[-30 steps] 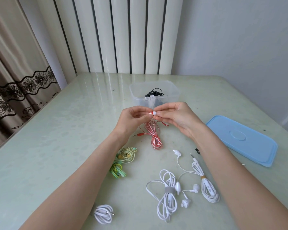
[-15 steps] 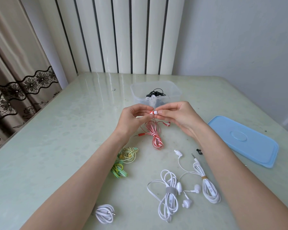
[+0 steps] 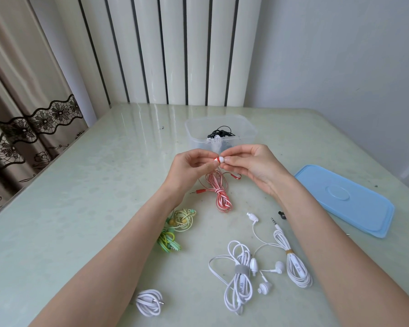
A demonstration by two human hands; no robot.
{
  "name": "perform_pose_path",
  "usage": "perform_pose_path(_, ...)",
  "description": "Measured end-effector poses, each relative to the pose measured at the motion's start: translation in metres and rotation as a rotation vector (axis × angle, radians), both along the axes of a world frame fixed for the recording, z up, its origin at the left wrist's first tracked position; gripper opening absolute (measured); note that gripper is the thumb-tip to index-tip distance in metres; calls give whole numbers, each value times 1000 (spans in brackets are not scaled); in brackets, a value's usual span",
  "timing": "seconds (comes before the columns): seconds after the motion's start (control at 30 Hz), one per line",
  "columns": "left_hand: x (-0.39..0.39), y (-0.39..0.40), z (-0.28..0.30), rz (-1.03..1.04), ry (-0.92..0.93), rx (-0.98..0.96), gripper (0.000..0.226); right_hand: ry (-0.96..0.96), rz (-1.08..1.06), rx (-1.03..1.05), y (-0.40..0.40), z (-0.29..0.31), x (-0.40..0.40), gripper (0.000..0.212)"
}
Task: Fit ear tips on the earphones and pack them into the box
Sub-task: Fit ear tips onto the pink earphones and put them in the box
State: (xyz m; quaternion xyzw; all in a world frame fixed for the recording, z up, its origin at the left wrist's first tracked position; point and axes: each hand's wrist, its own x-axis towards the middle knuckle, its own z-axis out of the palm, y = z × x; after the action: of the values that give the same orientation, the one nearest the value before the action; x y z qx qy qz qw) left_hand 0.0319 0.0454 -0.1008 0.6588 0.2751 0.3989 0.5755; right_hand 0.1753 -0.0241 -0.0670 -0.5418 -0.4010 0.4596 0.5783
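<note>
Just in front of the clear plastic box (image 3: 248, 128), my left hand (image 3: 189, 168) pinches a red earbud (image 3: 216, 159). My right hand (image 3: 253, 166) presses a white ear tip (image 3: 222, 159) against that bud. The red-and-white striped cable (image 3: 221, 194) hangs from the bud and lies coiled on the table below my hands, its red plug pointing left. Black earphones (image 3: 220, 133) lie inside the box.
The blue lid (image 3: 345, 199) lies at the right. Two white earphone sets (image 3: 240, 274) (image 3: 295, 263) and a small white coil (image 3: 149, 302) lie near the front edge. A green-yellow set (image 3: 177, 226) sits under my left forearm. A small black piece (image 3: 281, 214) lies by my right wrist.
Both hands have stayed pinched together at the red earbud, with only a slight shift of the fingers. The view has tilted a little.
</note>
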Motion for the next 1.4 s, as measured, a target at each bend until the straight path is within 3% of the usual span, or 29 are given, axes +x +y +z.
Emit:
perform_pose_path(0.2,0,2,1,13,-15,-76,9,-241,-8,36,5,1,-3,13)
perform_pose_path(0.4,1,1,-6,22,135,16,15,-622,-52,-37,10,-1,0,10)
perform_pose_path(0.53,2,4,-4,30,138,30,16,-788,-259,-48,18,16,37,19)
perform_pose_path(0.73,7,0,-7,14,185,14,14,-1088,-358,-302,30,5,75,19)
perform_pose_path(0.97,9,9,-11,150,413,228,15,-1173,-266,-406,48,-5,68,12)
perform_pose_path(1.1,9,10,-11,158,442,266,15,-1138,-352,-315,50,-7,73,16)
perform_pose_path(1.17,8,13,-9,144,428,249,15,-1082,-290,-212,45,2,66,13)
perform_pose_path(1.23,6,15,-7,139,421,244,16,-1107,-75,-179,35,13,50,15)
perform_pose_path(1.3,5,17,-8,161,423,243,18,-1272,134,-240,27,14,34,19)
perform_pose_path(1.4,5,15,-13,210,381,259,22,-1470,189,-283,18,-1,20,25)
